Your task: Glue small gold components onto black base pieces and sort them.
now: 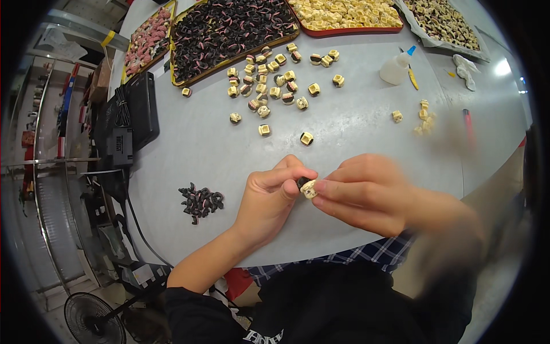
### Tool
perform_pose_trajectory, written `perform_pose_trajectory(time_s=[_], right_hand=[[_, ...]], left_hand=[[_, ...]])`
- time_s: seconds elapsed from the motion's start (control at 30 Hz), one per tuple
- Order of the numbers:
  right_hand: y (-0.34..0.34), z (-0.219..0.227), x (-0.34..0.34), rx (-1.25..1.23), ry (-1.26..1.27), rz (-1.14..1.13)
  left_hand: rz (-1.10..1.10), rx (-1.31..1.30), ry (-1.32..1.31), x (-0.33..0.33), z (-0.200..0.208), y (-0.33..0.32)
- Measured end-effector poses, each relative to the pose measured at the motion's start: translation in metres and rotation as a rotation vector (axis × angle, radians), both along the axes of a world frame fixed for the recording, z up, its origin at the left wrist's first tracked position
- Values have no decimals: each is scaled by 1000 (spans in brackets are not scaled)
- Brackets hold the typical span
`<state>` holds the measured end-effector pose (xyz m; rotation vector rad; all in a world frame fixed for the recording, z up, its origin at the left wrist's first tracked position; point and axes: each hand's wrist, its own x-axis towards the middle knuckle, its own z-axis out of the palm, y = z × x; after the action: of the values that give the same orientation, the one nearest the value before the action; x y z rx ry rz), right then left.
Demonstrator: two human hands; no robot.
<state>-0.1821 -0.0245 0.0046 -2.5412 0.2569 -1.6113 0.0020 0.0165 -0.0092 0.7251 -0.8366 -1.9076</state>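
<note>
Over the near part of the grey table, my two hands meet at a small black-and-cream piece (307, 187). My left hand (266, 192) pinches its black side between thumb and fingers. Fingertips of my right hand (366, 192) grip the cream, speckled side; that hand is slightly blurred. Whether the black and cream parts are joined cannot be seen. Just beyond my hands lies a yellow, hollow-topped piece with a dark side (306, 138). Farther off, several similar pieces (263, 80) are scattered. A heap of small black curved parts with pink edges (201, 202) lies left of my left hand.
Trays of black-and-pink parts (229, 37), yellow parts (344, 14), pink parts (146, 43) and mixed pieces (444, 26) line the far side. A blue-tipped squeeze bottle (395, 69) stands near a yellow tool (413, 78). A black device (140, 112) sits at the left edge.
</note>
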Motion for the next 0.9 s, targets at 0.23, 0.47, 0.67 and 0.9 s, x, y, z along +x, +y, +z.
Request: perform_pose_trajectory(time_s=[0.23, 0.47, 0.67, 0.9], right_hand=[[0, 0, -1, -23, -5, 4], [4, 0, -9, 41, 138, 14], [3, 2, 0, 35, 57, -28], [6, 5, 1, 182, 76, -25]], left_hand=[[-4, 7, 25, 1, -2, -1], [-21, 42, 77, -1, -1, -1], [-14, 45, 37, 1, -1, -1], [13, 72, 19, -2, 3, 1]])
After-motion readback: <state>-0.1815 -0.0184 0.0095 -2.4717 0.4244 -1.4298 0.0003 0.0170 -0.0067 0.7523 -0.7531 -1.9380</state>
